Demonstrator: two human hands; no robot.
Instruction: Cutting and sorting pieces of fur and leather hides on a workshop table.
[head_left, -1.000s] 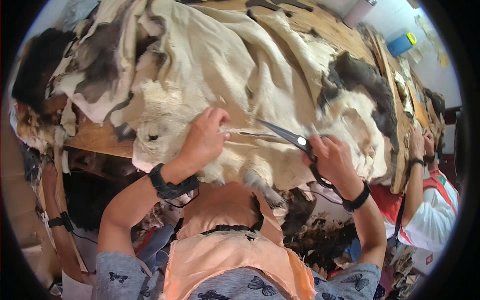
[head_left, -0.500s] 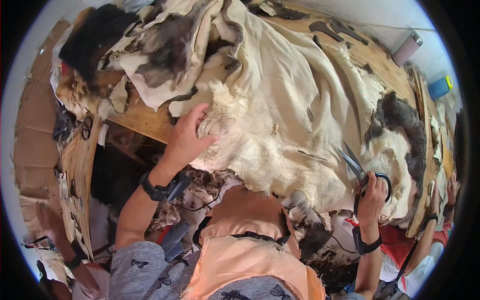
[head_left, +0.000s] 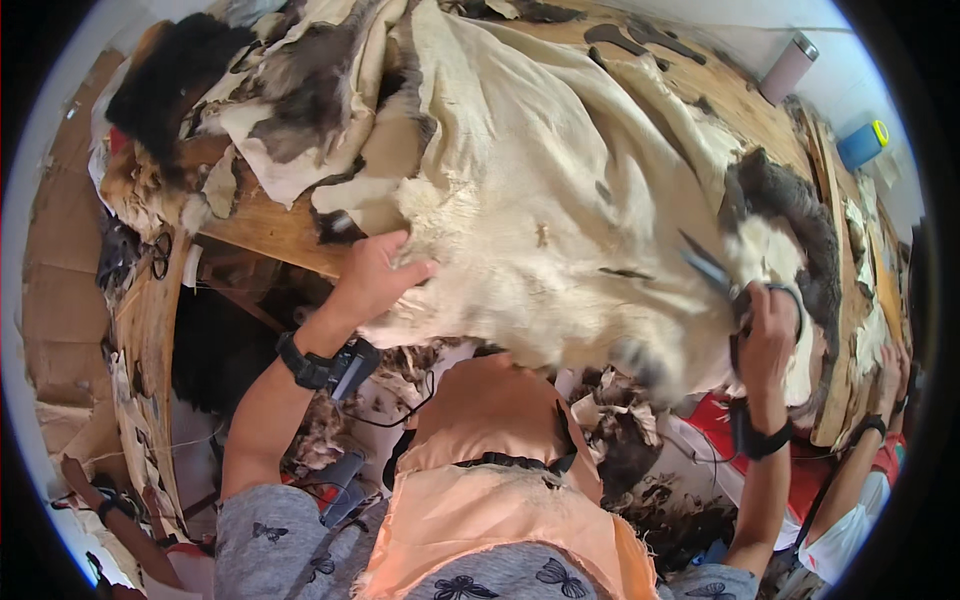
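Note:
A large cream hide (head_left: 540,160) with grey fur edges lies wrinkled over the wooden table, its front edge hanging toward me; a small dark slit shows in it. My left hand (head_left: 380,277) grips the hide's lower left part, fingers curled into it. My right hand (head_left: 765,330) is closed on black-handled scissors (head_left: 710,268) at the hide's right side, beside the white and grey fur. The scissor blades point up and left, slightly blurred, over the hide and to the right of the slit.
Dark fur pieces (head_left: 180,70) lie top left, cardboard (head_left: 70,280) at far left. Dark flat tools (head_left: 620,42), a pink bottle (head_left: 785,70) and a blue container (head_left: 862,145) are at the back. Co-workers' arms show at right (head_left: 860,460) and lower left (head_left: 135,530). Scraps (head_left: 620,430) lie below the table.
My right hand moved right with the scissors, away from the slit, then slightly up. My left hand moved to the left along the hide. The hide's lower part is shifting, blurred.

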